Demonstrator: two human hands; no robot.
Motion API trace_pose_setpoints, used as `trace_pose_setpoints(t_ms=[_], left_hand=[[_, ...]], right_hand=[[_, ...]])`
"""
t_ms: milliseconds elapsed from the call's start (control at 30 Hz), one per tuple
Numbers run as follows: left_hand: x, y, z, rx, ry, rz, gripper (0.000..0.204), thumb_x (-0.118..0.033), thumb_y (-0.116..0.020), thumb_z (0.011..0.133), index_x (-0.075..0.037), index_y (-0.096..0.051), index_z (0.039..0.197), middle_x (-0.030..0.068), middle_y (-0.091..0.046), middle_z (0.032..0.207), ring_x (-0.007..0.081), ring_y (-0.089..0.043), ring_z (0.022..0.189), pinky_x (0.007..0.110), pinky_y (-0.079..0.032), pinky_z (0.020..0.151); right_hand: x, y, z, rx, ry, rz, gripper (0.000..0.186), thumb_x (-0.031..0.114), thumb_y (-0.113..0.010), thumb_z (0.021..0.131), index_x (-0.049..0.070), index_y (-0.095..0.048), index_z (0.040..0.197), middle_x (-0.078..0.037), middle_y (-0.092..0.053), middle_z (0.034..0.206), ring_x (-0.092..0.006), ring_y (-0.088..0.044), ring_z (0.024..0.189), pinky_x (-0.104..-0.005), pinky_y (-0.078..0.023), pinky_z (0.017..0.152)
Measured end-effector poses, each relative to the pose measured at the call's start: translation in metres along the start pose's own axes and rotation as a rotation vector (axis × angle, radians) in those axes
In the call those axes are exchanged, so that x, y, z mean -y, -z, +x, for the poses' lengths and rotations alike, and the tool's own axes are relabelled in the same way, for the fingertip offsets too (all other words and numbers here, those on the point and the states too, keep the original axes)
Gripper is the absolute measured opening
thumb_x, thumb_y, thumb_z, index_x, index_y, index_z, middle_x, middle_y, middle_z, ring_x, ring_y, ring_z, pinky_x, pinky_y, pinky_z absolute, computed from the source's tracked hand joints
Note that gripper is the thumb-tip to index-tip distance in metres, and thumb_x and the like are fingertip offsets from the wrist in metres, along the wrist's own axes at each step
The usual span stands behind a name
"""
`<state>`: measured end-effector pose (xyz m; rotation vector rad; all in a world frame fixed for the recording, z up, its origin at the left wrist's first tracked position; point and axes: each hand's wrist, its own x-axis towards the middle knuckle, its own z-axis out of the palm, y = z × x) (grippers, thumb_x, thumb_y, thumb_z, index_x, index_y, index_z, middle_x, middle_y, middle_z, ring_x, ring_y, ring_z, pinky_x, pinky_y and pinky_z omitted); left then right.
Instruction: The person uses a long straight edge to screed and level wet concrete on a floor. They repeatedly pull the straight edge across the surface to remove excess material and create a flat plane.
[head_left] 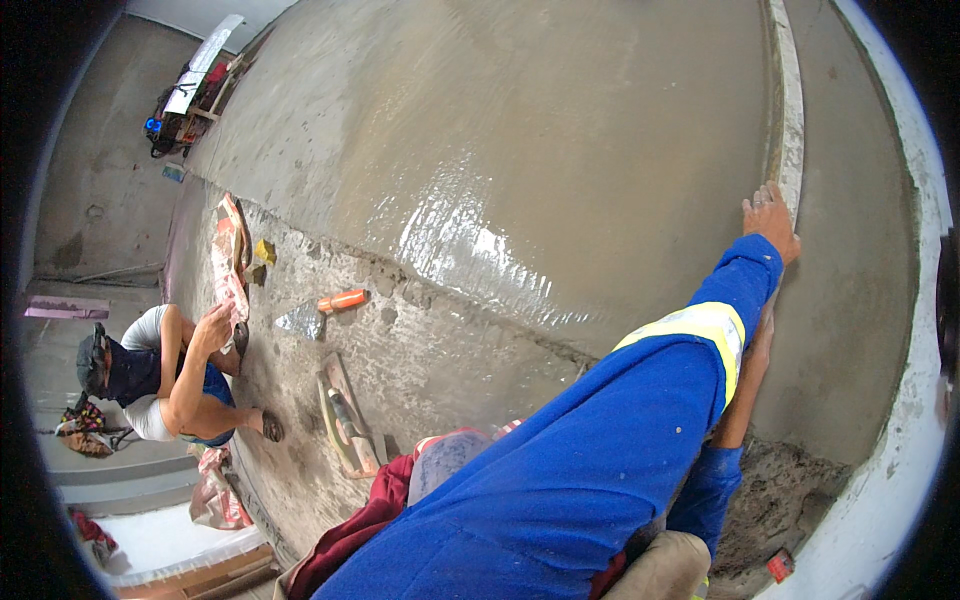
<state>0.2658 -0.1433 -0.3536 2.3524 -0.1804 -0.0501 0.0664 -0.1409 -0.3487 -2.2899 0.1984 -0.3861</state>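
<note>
A long pale straightedge [788,110], smeared with wet cement, runs along the right side of the freshly smoothed floor. Over it, my left hand [770,222] is closed, fingers curled across the bar. My left sleeve, blue with a reflective band, crosses the view. Farther down the same bar is my right hand [763,340], closed around its near end; the left sleeve covers part of it and most fingers are hidden. Wet grey cement [560,170] spreads to the left of the bar, glossy with water at its lower part.
On rough floor at left lie a trowel with an orange handle [343,300], a hand float [345,420] and a yellow sponge-like piece [265,251]. A crouching person [165,370] handles a pinkish bag [230,265]. A white wall [905,400] bounds the right; a small red packet [781,565] lies nearby.
</note>
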Motion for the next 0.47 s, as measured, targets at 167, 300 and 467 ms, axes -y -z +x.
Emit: trace_pose_setpoints(t_ms=[167, 300, 467], left_hand=[[0.004, -0.002, 0.0, 0.032, 0.023, 0.019, 0.104, -0.034, -0.075, 0.07, 0.013, -0.021, 0.145, 0.0275, -0.045, 0.14, 0.0354, -0.044, 0.131, 0.047, -0.032, 0.111], [0.003, 0.007, -0.005, 0.069, 0.053, 0.085, 0.106, -0.037, -0.075, 0.073, 0.011, -0.017, 0.148, 0.0293, -0.031, 0.151, 0.0389, -0.03, 0.142, 0.05, -0.025, 0.115], [-0.008, 0.037, -0.013, 0.22, 0.007, 0.158, 0.122, -0.055, -0.075, 0.073, 0.008, -0.006, 0.151, 0.0278, -0.013, 0.158, 0.0413, -0.014, 0.148, 0.052, -0.017, 0.118]], right_hand=[[0.015, 0.002, -0.001, 0.006, -0.008, 0.011, 0.084, 0.021, -0.073, 0.08, 0.018, -0.031, 0.153, -0.024, -0.036, 0.151, -0.0428, -0.037, 0.138, -0.0455, -0.034, 0.111], [-0.004, -0.008, 0.001, 0.029, 0.007, 0.014, 0.085, 0.018, -0.072, 0.08, 0.019, -0.029, 0.154, -0.026, -0.035, 0.15, -0.0446, -0.035, 0.138, -0.0475, -0.033, 0.111], [-0.013, -0.001, -0.003, 0.029, 0.046, -0.151, 0.089, 0.013, -0.07, 0.078, 0.017, -0.026, 0.154, -0.03, -0.025, 0.153, -0.0487, -0.031, 0.139, -0.0501, -0.032, 0.112]])
